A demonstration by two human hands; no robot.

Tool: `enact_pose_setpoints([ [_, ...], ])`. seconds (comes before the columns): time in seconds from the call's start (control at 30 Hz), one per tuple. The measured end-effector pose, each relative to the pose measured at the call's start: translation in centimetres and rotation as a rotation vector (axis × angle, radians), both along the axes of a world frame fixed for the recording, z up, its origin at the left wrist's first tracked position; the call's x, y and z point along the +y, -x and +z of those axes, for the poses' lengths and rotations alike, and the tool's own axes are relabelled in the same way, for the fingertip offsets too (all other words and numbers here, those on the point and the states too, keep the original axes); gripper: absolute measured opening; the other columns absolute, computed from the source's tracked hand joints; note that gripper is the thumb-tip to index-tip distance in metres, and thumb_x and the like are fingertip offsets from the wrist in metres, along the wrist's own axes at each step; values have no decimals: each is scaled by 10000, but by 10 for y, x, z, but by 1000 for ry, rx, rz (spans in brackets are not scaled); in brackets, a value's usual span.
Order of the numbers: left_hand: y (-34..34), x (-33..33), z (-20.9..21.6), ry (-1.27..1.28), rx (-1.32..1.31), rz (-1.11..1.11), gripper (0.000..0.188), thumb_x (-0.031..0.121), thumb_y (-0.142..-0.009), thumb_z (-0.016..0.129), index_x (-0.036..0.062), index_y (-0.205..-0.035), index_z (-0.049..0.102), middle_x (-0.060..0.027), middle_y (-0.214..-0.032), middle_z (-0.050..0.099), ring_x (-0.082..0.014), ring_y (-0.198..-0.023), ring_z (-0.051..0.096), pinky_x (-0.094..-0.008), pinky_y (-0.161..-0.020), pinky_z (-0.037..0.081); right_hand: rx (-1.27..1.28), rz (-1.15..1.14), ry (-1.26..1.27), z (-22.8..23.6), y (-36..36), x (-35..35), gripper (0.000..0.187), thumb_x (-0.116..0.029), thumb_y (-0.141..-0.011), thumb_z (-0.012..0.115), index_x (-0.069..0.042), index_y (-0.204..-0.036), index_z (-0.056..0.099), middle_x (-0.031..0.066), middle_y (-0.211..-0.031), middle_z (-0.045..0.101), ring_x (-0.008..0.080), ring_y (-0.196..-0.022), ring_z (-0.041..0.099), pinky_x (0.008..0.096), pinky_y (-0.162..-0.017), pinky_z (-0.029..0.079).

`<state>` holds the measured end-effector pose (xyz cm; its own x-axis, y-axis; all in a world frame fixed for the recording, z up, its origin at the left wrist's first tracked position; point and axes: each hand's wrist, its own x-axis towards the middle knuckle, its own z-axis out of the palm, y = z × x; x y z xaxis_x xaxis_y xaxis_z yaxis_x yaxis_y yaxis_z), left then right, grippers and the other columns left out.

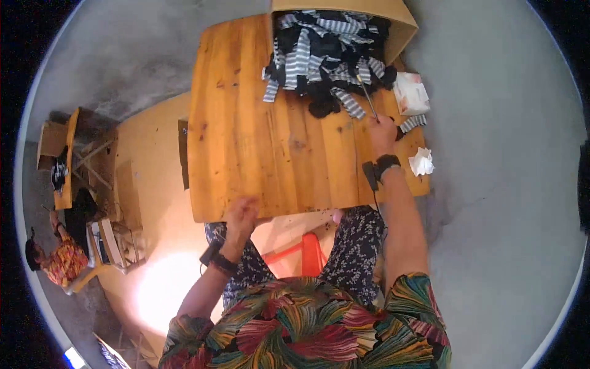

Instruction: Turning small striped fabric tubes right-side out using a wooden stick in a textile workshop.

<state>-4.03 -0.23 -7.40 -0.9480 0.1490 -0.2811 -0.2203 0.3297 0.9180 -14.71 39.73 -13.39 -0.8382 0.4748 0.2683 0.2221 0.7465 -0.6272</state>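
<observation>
My right hand is over the right side of the wooden table, closed around a thin metal tool. The tool's slim shaft points away from me, its tip over a heap of black knit pieces with grey-and-white striped bands. What kind of tool it is cannot be made out. A loose black piece with a striped band lies just right of this hand. Near the table's front edge, at the left, my left hand is somewhat blurred. Its fingers are loosely bent and apart, and nothing shows in them.
A cardboard box at the table's far end faces me with its mouth, the heap spilling out. A white tissue pack and a crumpled tissue lie along the right edge. Far left, another person sits by a second table.
</observation>
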Motion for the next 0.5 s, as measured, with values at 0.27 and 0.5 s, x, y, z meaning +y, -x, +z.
enact_pose_setpoints([
  [0.27, -20, 37, -16, -159, -155, -36, 188, 53, -778, 567, 6, -960, 559, -30, -865, 550, -110, -788, 520, -232, -723, 435, -261, -8, -83, 7, 4, -33, 338, -332, -707, 582, -1, -773, 580, 209, -759, 564, 376, -775, 549, 451, -665, 441],
  [0.5, -36, 55, 13, -95, -135, -234, 229, 94, -777, 572, -16, -977, 555, -46, -860, 569, -128, -820, 531, -248, -729, 438, -147, 139, 340, -8, -90, -66, 216, -218, -692, 617, -6, -717, 577, 162, -670, 547, 289, -583, 526, 372, -568, 414],
])
